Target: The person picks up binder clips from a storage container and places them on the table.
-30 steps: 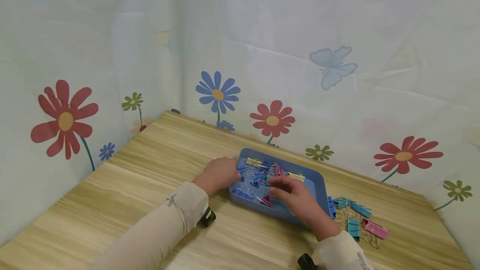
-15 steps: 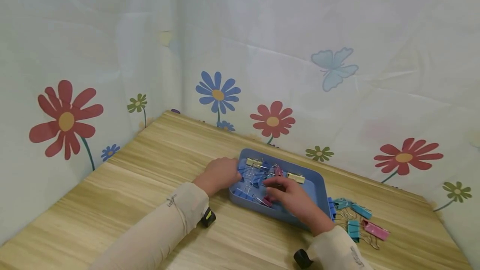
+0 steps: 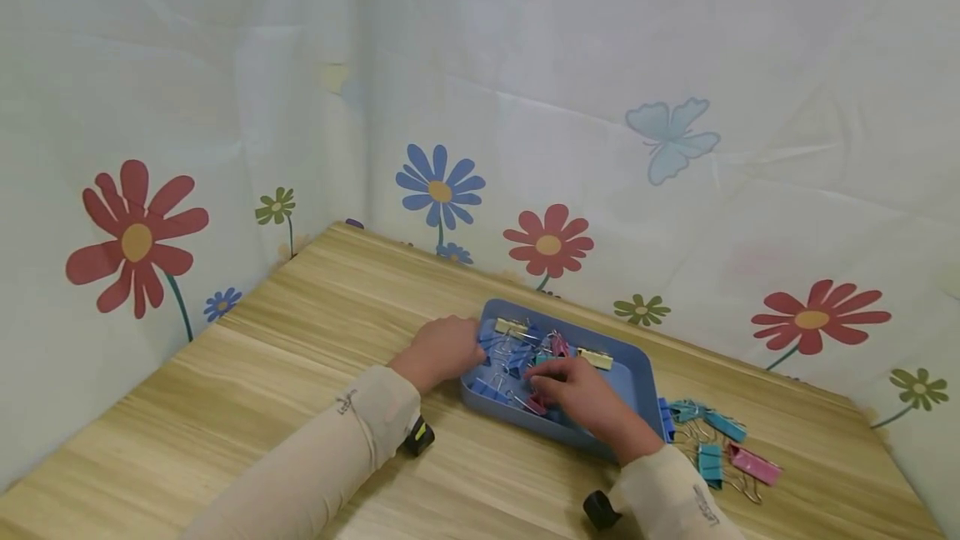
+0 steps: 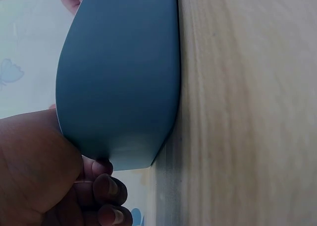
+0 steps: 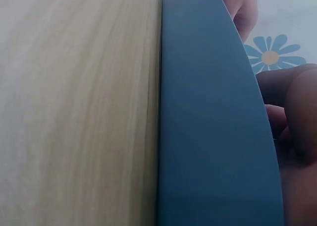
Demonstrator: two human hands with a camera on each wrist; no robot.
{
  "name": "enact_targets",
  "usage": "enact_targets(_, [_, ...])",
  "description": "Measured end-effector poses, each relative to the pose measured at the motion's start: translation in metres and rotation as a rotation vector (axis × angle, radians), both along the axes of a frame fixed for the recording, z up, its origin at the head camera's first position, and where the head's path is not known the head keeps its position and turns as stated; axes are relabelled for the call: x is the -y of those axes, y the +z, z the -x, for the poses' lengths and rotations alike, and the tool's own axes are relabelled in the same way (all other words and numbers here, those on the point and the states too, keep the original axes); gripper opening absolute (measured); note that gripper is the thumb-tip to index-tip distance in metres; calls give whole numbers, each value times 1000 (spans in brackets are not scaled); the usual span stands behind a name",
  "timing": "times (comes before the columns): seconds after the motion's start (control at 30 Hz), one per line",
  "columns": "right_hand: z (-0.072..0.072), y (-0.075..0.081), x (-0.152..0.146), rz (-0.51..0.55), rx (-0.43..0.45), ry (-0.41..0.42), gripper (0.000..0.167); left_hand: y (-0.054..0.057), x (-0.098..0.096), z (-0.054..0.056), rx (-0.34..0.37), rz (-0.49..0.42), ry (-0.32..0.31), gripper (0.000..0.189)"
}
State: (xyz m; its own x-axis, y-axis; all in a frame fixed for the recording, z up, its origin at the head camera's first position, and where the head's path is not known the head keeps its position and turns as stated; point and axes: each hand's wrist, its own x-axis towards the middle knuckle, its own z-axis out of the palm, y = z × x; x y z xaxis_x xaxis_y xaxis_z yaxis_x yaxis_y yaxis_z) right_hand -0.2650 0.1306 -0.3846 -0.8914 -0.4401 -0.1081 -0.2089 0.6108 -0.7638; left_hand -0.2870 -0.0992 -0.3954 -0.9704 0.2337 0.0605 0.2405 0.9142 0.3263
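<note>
My left hand grips the left end of a blue tray, its thumb over the rim. Curled fingertips show beyond the tray wall in the left wrist view. Inside the tray lie binder clips: a yellow clip, another yellow clip, a pink clip, and several blue ones, among them a blue clip. My right hand reaches into the tray, thumb and forefinger bent beside a dark pink clip. Whether they pinch anything is hidden; the tray wall blocks the right wrist view.
Just right of the tray, several more clips lie on the wooden table, including a teal clip, a pink clip and a blue clip. A flower-printed curtain stands along the table's back and left edges.
My right hand has moved slightly left and lower among the clips, its thumb and forefinger drawing closer together. My left hand keeps its hold on the tray.
</note>
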Motion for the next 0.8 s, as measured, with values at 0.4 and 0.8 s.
enact_targets(0.4, [0, 3, -1, 18, 22, -24, 26, -1, -2, -1, -5, 2, 4, 25])
enact_targets(0.8, [-8, 16, -10, -85, -62, -26, 18, 2, -1, -4, 4, 12, 13, 27])
